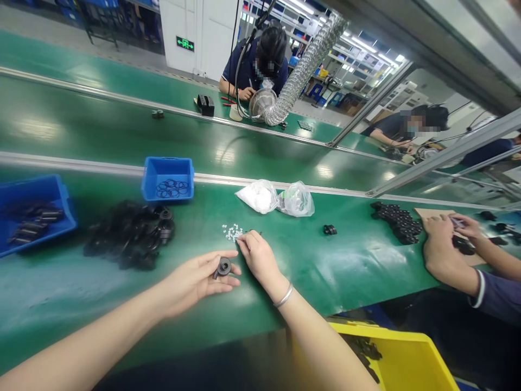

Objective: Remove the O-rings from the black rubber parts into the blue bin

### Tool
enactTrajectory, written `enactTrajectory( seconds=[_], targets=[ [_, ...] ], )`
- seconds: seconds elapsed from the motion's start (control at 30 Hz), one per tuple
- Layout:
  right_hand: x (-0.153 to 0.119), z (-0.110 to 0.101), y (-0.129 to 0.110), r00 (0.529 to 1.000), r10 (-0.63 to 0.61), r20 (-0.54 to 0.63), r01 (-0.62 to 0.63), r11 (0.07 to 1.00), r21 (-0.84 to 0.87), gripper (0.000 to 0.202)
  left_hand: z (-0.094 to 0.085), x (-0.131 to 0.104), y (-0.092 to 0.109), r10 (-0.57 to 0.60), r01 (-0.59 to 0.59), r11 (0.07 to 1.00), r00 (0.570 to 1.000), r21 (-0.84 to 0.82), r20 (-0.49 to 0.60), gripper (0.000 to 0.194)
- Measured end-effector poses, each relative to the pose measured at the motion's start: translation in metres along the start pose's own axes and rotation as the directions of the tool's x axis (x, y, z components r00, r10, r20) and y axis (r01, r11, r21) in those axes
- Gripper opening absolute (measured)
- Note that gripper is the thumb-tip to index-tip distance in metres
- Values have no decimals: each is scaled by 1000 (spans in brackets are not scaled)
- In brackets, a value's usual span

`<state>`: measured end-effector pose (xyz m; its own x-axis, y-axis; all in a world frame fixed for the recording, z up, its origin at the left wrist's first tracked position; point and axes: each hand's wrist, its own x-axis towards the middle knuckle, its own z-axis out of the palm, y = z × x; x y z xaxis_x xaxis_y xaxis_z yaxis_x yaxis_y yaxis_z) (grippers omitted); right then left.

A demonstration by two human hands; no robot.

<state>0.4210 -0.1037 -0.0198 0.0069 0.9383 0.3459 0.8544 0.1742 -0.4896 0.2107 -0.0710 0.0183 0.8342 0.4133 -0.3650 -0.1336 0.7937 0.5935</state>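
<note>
A round black part (223,266) with a hole in its centre rests in my left hand (199,279), held by the thumb against the fingers. Just right of it, my right hand (257,255) has its fingertips pinched at the edge of a scatter of small white pieces (233,232) on the green table (309,260); whatever is between those fingertips is too small to make out. Behind the hands lie a clear bag of white material (259,196) and another clear plastic bag (297,199).
Left are a pile of black parts (128,233), a blue bin with black rings (167,179) and a larger blue bin (36,212). A yellow bin (407,358) stands lower right. A co-worker's hands (443,239) work at far right beside stacked black parts (396,221).
</note>
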Motion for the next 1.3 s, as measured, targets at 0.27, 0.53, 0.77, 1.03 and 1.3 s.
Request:
enactTrajectory(
  seconds=[0.27, 0.53, 0.77, 1.03, 1.3],
  targets=[
    [-18, -46, -43, 951, 295, 87, -299, 820, 487, 16, -7, 7, -14, 163, -111, 907, 982, 406, -97, 23],
    [-47, -22, -64, 1000, 17, -7, -13, 938, 347, 9, -4, 3, -29, 393, -194, 400, 919, 896, 24, 28],
    [-55, -11, -59, 981, -190, 39, 191, 981, -29, 15, -11, 4, -32, 426, -215, 262, 901, 941, 87, 40],
    [-56, -14, -64, 940, -317, 124, 337, 915, -222, 22, -19, 5, -37, 456, -240, 161, 878, 957, 144, 44],
    [-47, -20, -60, 964, -235, 125, 238, 971, -5, 22, -18, 6, -34, 439, -223, 224, 892, 949, 106, 38]
  ],
)
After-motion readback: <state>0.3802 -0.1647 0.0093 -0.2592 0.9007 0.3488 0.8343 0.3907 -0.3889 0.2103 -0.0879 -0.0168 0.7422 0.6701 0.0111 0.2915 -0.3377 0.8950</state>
